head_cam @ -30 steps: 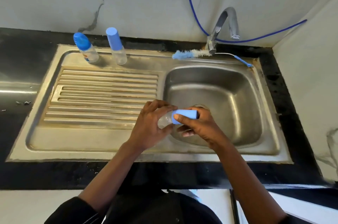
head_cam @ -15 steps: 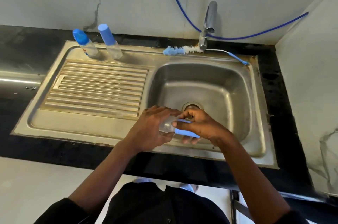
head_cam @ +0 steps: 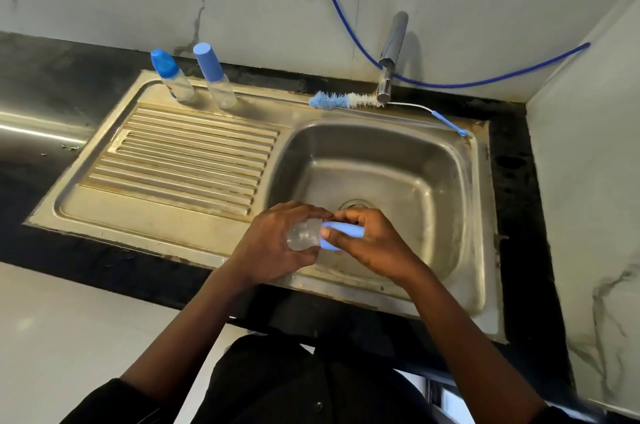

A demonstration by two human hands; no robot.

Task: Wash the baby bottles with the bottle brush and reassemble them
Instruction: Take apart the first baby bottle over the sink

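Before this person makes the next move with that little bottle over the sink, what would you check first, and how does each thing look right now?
1. The left hand grips the held bottle: ok.
2. The right hand holds its blue cap: ok.
3. Both are over the sink basin: ok.
4. Cap screwed fully on or off: cannot tell.
5. The bottle brush lies handy on the back rim by the tap: ok.
6. Water running: not ok, no stream visible.
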